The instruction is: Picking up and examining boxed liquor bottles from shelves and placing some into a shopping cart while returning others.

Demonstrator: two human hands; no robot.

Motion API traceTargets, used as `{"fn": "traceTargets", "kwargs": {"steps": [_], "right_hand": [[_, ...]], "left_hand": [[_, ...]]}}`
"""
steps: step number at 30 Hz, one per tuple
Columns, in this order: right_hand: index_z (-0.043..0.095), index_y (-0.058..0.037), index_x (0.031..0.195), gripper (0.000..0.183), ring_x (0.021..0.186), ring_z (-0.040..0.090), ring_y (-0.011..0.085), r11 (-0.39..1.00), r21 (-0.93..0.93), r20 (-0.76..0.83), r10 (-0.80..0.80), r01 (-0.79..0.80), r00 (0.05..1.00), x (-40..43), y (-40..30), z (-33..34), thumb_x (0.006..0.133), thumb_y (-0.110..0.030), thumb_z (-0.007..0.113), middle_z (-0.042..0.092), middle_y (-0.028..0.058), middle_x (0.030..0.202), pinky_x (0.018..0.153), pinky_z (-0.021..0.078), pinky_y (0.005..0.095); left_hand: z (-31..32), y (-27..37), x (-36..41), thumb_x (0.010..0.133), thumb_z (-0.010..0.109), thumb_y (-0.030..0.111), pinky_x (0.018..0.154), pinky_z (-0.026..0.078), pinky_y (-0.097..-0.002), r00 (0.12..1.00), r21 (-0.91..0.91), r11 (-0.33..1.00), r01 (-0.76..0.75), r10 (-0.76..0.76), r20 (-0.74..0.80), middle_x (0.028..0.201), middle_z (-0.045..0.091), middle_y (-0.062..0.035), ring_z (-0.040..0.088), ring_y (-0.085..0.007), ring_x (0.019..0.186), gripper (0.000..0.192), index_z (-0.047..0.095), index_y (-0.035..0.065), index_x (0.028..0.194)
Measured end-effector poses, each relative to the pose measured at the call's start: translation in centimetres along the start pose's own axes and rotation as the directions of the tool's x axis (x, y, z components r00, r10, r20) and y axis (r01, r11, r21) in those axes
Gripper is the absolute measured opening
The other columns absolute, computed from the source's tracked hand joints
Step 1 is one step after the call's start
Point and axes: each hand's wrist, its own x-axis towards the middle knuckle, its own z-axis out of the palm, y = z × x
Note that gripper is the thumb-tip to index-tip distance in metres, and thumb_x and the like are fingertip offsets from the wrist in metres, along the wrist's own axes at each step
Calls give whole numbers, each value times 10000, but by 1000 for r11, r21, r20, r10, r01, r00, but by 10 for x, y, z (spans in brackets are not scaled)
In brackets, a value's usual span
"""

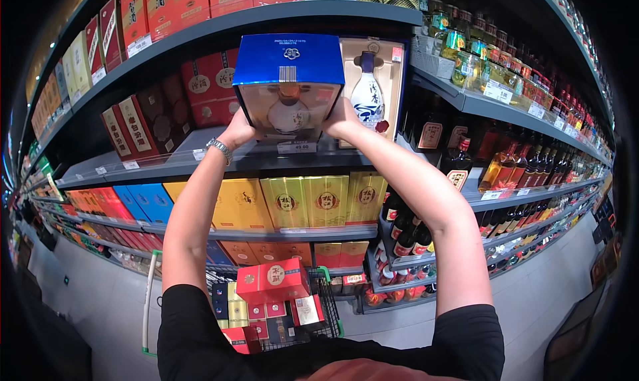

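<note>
Between my two hands is a blue gift box (289, 64) with a clear front, through which a white liquor bottle (289, 114) shows. My left hand (239, 131) grips its lower left side, and a metal watch (219, 150) circles that wrist. On the lower right side my right hand (343, 119) presses against it. The box is at the front of the grey middle shelf (239, 154); whether its base rests there or is lifted, I cannot tell. Just right of it stands a similar box holding a white and blue bottle (368, 94).
Red cartons (209, 81) and dark brown boxes (150, 121) share this shelf to the left. Yellow boxes (242, 204) line the shelf below. A shopping cart (329, 306) loaded with boxes, a red carton (272, 279) on top, stands below my arms. Bottle shelves (499, 106) curve away rightward.
</note>
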Motion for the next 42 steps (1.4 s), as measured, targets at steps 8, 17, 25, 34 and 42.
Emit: {"fn": "traceTargets", "kwargs": {"steps": [8, 17, 25, 34, 42], "right_hand": [[457, 75, 1334, 660, 974, 640, 424, 997, -43, -106, 64, -69, 992, 11, -4, -13, 699, -62, 572, 641, 310, 1059, 901, 507, 432], [480, -38, 1307, 623, 1251, 466, 341, 904, -402, -311, -284, 145, 907, -38, 32, -87, 701, -88, 617, 515, 189, 1309, 1049, 403, 403], [238, 22, 1468, 894, 1314, 432, 384, 940, 48, -264, 337, -336, 904, -61, 138, -90, 757, -260, 701, 410, 275, 1420, 1094, 348, 413], [335, -2, 1386, 746, 1132, 584, 263, 858, 415, -77, 364, -302, 928, -63, 120, -68, 786, -256, 698, 585, 192, 1225, 985, 434, 355], [222, -28, 1488, 879, 1302, 443, 303, 840, 443, -76, 382, -312, 921, -80, 125, -59, 799, -281, 704, 465, 212, 1385, 1099, 320, 372]], "left_hand": [[-4, -17, 27, 594, 685, -72, 826, 524, -333, 991, -201, 975, 90, -68, 114, 1041, 613, -88, 615, -203, 937, 673, 481, 25, 1227], [20, -6, 34, 626, 556, -2, 556, 430, -234, 958, -333, 898, 288, -270, 100, 770, 486, -15, 488, -119, 647, 325, 457, 61, 929], [21, -26, 44, 630, 536, 51, 682, 445, -264, 962, -324, 906, 273, -248, 116, 828, 496, -34, 488, -142, 743, 404, 480, 49, 1030], [33, -14, 38, 645, 517, 78, 721, 377, -270, 977, -275, 937, 214, -205, 60, 825, 461, -27, 400, -153, 765, 286, 488, 65, 930], [44, -5, 16, 677, 533, 75, 874, 374, -276, 989, -230, 964, 132, -144, -35, 1092, 493, -108, 440, -204, 987, 566, 438, -14, 1228]]}}
